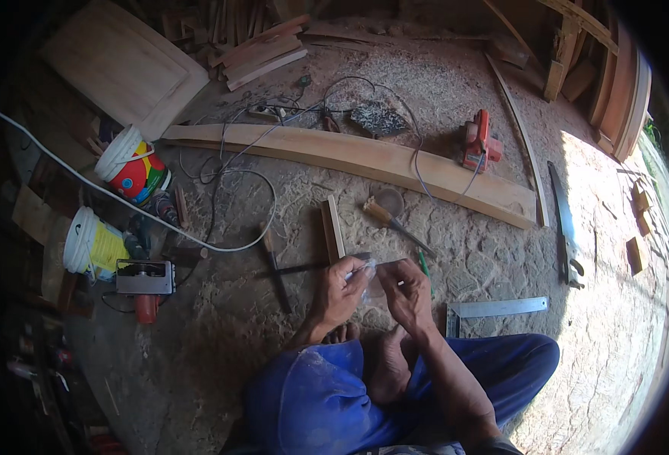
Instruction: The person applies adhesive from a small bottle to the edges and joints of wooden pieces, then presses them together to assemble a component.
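Observation:
My left hand (343,290) pinches a crumpled piece of clear plastic (367,294) above my bare feet. Close beside it, my right hand (409,293) has its thumb and fingers pinched at the plastic's other side; any small item between the fingertips is too blurred to tell. Just beyond the hands a short wooden strip (333,230) lies on the floor, with a dark bar (300,267) across its near end. A wooden-handled chisel (394,222) lies ahead, and a similar tool (275,270) to the left. Near my right hand is a green pen-like stick (424,264).
A long timber beam (334,151) crosses ahead, bearing a red power planer (480,145). A try square (499,307) and a handsaw (565,227) lie right. Left are two buckets (132,165), an upturned power tool (145,278) and a looping pale cable (141,213).

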A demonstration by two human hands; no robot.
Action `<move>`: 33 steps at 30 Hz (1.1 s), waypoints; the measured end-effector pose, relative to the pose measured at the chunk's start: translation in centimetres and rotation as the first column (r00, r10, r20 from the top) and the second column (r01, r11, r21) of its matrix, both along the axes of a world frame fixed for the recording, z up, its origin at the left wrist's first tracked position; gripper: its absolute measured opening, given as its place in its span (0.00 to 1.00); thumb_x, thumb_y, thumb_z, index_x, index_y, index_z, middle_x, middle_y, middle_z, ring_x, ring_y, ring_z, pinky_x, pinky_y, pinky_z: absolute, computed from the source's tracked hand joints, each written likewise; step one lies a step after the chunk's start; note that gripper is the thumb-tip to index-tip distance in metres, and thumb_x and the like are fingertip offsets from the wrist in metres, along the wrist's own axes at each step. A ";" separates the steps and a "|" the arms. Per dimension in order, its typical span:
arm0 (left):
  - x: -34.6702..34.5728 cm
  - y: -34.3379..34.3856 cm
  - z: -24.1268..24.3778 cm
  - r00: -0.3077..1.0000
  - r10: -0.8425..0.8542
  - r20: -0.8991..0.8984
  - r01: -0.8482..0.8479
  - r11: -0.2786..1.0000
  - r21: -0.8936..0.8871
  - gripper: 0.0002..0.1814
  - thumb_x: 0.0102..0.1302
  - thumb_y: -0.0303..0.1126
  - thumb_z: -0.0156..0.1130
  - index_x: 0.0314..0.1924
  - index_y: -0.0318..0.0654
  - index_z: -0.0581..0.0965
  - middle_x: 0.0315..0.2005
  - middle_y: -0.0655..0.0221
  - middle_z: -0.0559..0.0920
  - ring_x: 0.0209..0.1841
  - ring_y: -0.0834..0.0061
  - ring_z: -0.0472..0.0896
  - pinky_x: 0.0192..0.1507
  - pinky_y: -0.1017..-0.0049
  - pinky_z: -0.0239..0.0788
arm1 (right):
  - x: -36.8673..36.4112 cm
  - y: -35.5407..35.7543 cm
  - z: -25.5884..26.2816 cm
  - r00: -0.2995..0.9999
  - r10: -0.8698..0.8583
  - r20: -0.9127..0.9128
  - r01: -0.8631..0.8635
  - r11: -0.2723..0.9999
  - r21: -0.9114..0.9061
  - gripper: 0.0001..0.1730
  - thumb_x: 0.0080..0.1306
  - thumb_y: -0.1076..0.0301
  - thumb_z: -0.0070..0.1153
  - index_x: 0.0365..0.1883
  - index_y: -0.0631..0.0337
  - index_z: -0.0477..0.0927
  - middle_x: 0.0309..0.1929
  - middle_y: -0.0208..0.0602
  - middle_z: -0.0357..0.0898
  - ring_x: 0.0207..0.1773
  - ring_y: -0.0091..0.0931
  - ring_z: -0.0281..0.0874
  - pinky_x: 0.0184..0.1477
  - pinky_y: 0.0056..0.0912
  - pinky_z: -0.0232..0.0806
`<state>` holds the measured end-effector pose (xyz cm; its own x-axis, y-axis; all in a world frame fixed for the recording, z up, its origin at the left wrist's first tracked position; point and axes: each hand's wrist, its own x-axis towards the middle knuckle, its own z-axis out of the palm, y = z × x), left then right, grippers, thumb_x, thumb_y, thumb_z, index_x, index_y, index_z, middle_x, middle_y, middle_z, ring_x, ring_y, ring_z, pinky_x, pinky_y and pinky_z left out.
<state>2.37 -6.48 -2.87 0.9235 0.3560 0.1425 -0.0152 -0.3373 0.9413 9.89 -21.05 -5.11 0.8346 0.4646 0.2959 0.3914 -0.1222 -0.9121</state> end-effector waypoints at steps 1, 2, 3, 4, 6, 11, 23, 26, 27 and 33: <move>0.0 -0.1 0.4 1.000 0.010 -0.018 -0.010 1.000 0.021 0.05 0.71 0.26 0.62 0.39 0.30 0.80 0.25 0.71 0.79 0.30 0.88 0.73 0.32 0.79 0.67 | 0.1 0.0 -0.3 0.991 0.028 -0.128 -0.023 0.999 0.044 0.10 0.66 0.69 0.63 0.43 0.61 0.82 0.35 0.43 0.85 0.36 0.42 0.85 0.38 0.41 0.75; -0.1 -0.3 0.8 0.999 0.020 -0.035 -0.019 0.999 0.043 0.05 0.71 0.26 0.62 0.39 0.30 0.80 0.25 0.70 0.79 0.30 0.86 0.73 0.31 0.77 0.67 | -0.1 -0.1 -0.6 0.998 -0.011 -0.066 0.012 1.000 0.011 0.09 0.66 0.69 0.63 0.43 0.60 0.81 0.34 0.43 0.85 0.35 0.43 0.85 0.38 0.41 0.75; -0.3 -0.4 1.0 0.998 0.038 -0.054 -0.034 0.997 0.064 0.05 0.70 0.27 0.62 0.39 0.31 0.80 0.25 0.68 0.80 0.29 0.85 0.74 0.31 0.76 0.67 | -0.6 0.0 0.6 0.999 -0.042 -0.005 0.042 0.999 -0.019 0.08 0.66 0.69 0.63 0.42 0.60 0.81 0.34 0.44 0.85 0.35 0.43 0.85 0.37 0.41 0.75; -0.3 -0.4 0.7 0.998 0.061 0.008 -0.062 0.991 0.123 0.05 0.70 0.27 0.62 0.39 0.31 0.79 0.25 0.66 0.79 0.28 0.83 0.74 0.31 0.75 0.68 | -0.9 0.2 1.2 0.996 -0.071 0.058 0.074 0.996 -0.047 0.07 0.66 0.69 0.62 0.41 0.60 0.81 0.33 0.44 0.85 0.34 0.43 0.84 0.36 0.41 0.75; -0.1 -0.7 -0.3 0.987 0.092 0.133 -0.121 0.965 0.232 0.05 0.70 0.27 0.62 0.39 0.31 0.79 0.24 0.63 0.79 0.27 0.78 0.75 0.31 0.71 0.68 | -1.0 0.2 0.7 0.979 -0.037 0.200 0.062 0.991 -0.120 0.06 0.67 0.69 0.61 0.40 0.61 0.81 0.33 0.44 0.84 0.34 0.42 0.85 0.36 0.41 0.74; -0.1 -0.8 -0.3 0.990 0.028 0.138 -0.059 0.972 0.227 0.05 0.71 0.27 0.60 0.41 0.32 0.77 0.25 0.59 0.78 0.27 0.71 0.76 0.32 0.69 0.69 | 0.0 -0.6 0.8 0.996 0.030 -0.081 -0.038 0.995 -0.093 0.06 0.69 0.69 0.59 0.38 0.63 0.79 0.31 0.44 0.83 0.33 0.35 0.84 0.35 0.37 0.73; -2.0 1.8 0.9 1.000 -0.018 -0.008 0.017 0.998 -0.068 0.14 0.72 0.29 0.62 0.56 0.36 0.76 0.29 0.71 0.79 0.33 0.84 0.77 0.35 0.75 0.71 | 2.1 -2.1 1.4 0.832 0.227 -0.507 -0.053 0.941 0.334 0.12 0.76 0.60 0.55 0.42 0.61 0.74 0.35 0.31 0.80 0.42 0.23 0.81 0.45 0.30 0.71; -0.5 -0.5 2.1 0.990 -0.100 0.103 0.109 0.991 -0.078 0.13 0.72 0.33 0.65 0.51 0.34 0.79 0.29 0.77 0.77 0.34 0.87 0.75 0.39 0.80 0.70 | 1.4 -1.4 0.5 0.932 0.187 -0.312 -0.136 0.975 0.179 0.12 0.75 0.62 0.56 0.41 0.64 0.76 0.33 0.35 0.79 0.39 0.24 0.77 0.43 0.30 0.69; -0.3 -0.7 2.0 0.986 -0.117 0.120 0.129 0.987 -0.101 0.11 0.72 0.33 0.65 0.49 0.34 0.79 0.29 0.76 0.78 0.34 0.87 0.75 0.39 0.80 0.70 | 1.1 -1.2 0.7 0.963 0.166 -0.213 -0.149 0.984 0.094 0.12 0.75 0.62 0.57 0.40 0.64 0.76 0.33 0.36 0.79 0.37 0.24 0.76 0.42 0.30 0.69; -0.1 -0.3 -0.3 0.980 -0.117 0.163 0.173 0.904 -0.391 0.06 0.74 0.29 0.61 0.42 0.34 0.80 0.29 0.78 0.80 0.33 0.90 0.73 0.37 0.83 0.68 | 0.2 -1.7 2.3 0.845 0.311 -0.436 -0.213 0.942 0.259 0.16 0.76 0.59 0.56 0.41 0.65 0.75 0.32 0.33 0.78 0.37 0.21 0.74 0.41 0.28 0.69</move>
